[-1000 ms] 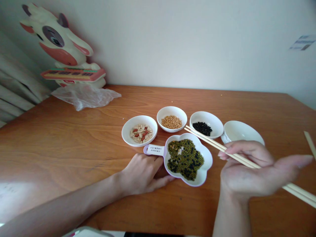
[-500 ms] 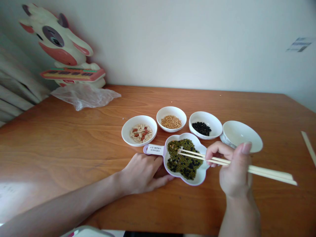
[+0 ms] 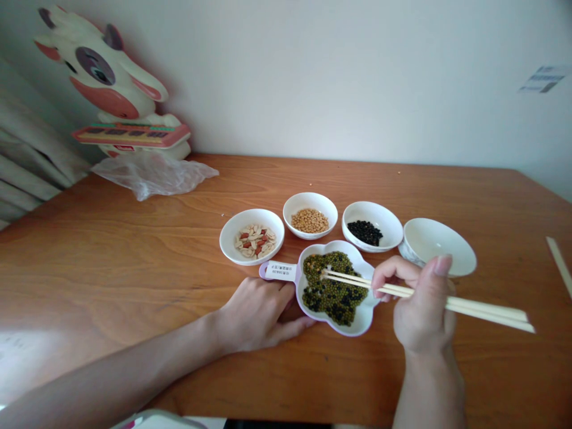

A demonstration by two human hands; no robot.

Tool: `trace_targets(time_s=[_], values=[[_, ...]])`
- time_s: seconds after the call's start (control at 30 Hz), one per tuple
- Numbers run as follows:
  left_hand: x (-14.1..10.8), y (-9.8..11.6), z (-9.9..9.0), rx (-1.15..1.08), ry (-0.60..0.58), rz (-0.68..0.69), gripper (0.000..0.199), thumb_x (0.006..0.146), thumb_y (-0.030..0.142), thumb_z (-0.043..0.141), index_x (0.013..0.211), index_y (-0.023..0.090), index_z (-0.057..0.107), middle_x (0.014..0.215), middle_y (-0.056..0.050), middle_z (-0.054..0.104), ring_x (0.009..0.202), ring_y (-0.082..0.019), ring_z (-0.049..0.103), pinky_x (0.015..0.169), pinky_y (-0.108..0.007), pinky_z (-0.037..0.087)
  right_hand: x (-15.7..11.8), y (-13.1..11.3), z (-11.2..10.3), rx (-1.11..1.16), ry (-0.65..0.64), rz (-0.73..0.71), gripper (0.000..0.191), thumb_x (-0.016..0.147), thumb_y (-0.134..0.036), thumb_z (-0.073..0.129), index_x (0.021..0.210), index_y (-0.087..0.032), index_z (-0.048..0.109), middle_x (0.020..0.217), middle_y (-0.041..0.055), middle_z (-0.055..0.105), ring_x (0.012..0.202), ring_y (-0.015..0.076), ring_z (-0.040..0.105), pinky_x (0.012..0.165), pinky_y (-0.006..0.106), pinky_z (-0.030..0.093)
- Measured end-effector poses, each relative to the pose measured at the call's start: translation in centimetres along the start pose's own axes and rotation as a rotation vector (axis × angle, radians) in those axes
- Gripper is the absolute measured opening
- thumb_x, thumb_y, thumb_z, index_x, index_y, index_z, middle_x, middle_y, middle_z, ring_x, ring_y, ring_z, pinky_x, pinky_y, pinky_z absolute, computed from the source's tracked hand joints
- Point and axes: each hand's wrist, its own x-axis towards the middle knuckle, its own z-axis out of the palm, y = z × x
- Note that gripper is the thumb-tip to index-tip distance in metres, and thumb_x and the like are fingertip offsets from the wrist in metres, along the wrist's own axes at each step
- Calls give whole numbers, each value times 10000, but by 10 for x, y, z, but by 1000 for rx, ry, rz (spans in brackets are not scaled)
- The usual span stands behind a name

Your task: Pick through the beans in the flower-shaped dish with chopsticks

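Note:
A white flower-shaped dish [image 3: 366, 316] with a lilac rim and a labelled handle [image 3: 280, 271] holds green beans [image 3: 339, 292] mixed with some black ones. My left hand [image 3: 261, 313] lies at the dish's left side, just below the handle. Its fingers and thumb are closed against the dish's edge, with some fingertips hidden. In my right hand [image 3: 422, 304] is a pair of pale chopsticks [image 3: 482, 311], slanting left over the dish. Their tips are close together among the beans at the upper left; a small pale bit shows at them, too small to name.
Behind the dish stand white bowls: one with peanuts [image 3: 254, 241], one with yellow beans [image 3: 309, 220], one with black beans [image 3: 365, 232], and an empty bowl [image 3: 440, 241] at right. A cow toy [image 3: 129, 89] and plastic bag [image 3: 154, 173] are at back left; a pale stick [image 3: 558, 265] lies far right.
My right hand and the chopsticks have shifted very slightly to the left, their tips staying among the beans. My left hand and the dish look the same.

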Motion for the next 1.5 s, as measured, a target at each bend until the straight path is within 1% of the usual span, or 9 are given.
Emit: trace_targets(time_s=[0.13, 0.3, 0.53, 0.73, 0.93, 1.07, 1.2, 1.37, 1.5], values=[[0, 0, 0, 2, -11, -7, 560, 1017, 692, 436, 926, 179, 640, 917, -93, 744, 698, -201, 669, 631, -306, 508, 1, 1, -1, 3, -9, 5, 951, 966, -793, 38, 540, -210, 655, 475, 55, 583, 472, 152, 557, 469, 312, 407], [0, -1, 1, 0, 2, 7, 556, 1020, 689, 433, 932, 181, 642, 920, -92, 742, 702, -206, 669, 627, -310, 506, 2, -1, 0, 8, -49, -3, 952, 956, -802, 20, 540, -212, 640, 477, 55, 585, 472, 151, 548, 468, 309, 397], [0, 0, 0, -12, 3, -1, 570, 1014, 700, 436, 913, 178, 642, 901, -95, 738, 692, -207, 667, 623, -315, 510, 1, -3, 2, 4, -15, 8, 942, 972, -787, 48, 525, -211, 646, 459, 50, 579, 458, 150, 558, 463, 308, 401], [0, -1, 1, 1, 14, 5, 559, 1014, 692, 444, 909, 179, 642, 891, -93, 736, 705, -211, 672, 631, -313, 519, 1, -5, 3, -4, 41, -4, 939, 976, -780, 61, 507, -213, 643, 445, 54, 568, 454, 151, 553, 453, 306, 396], [1, -1, 1, -7, 9, 3, 556, 1014, 689, 447, 917, 177, 642, 907, -94, 739, 707, -205, 674, 635, -309, 521, 1, -4, 1, 22, -11, -6, 943, 968, -788, 47, 519, -211, 641, 454, 55, 571, 457, 150, 545, 453, 302, 399], [0, -1, 1, -6, -19, -11, 575, 1013, 704, 430, 916, 178, 640, 906, -98, 742, 716, -217, 679, 644, -325, 524, 1, -4, 3, 19, -16, 0, 933, 970, -788, 48, 524, -209, 627, 456, 56, 574, 457, 147, 538, 450, 298, 383], [0, -1, 1, 3, -12, -1, 559, 1020, 689, 428, 928, 179, 638, 919, -96, 745, 719, -214, 678, 642, -321, 519, 2, -3, 6, 47, -26, -1, 927, 966, -796, 52, 541, -207, 628, 458, 53, 570, 456, 147, 529, 453, 295, 387], [1, -1, 2, 14, 15, 8, 552, 1018, 687, 437, 936, 180, 638, 922, -97, 745, 712, -216, 673, 623, -319, 506, 2, -4, 7, 52, -15, -6, 916, 976, -785, 71, 530, -205, 622, 453, 52, 562, 453, 142, 525, 446, 288, 381], [0, -1, 1, 11, 4, 7, 549, 1022, 685, 428, 925, 185, 631, 921, -92, 746, 716, -221, 675, 629, -326, 507, 1, -5, 7, 33, 10, -13, 915, 989, -767, 81, 522, -205, 632, 446, 54, 566, 449, 141, 539, 443, 289, 378]])
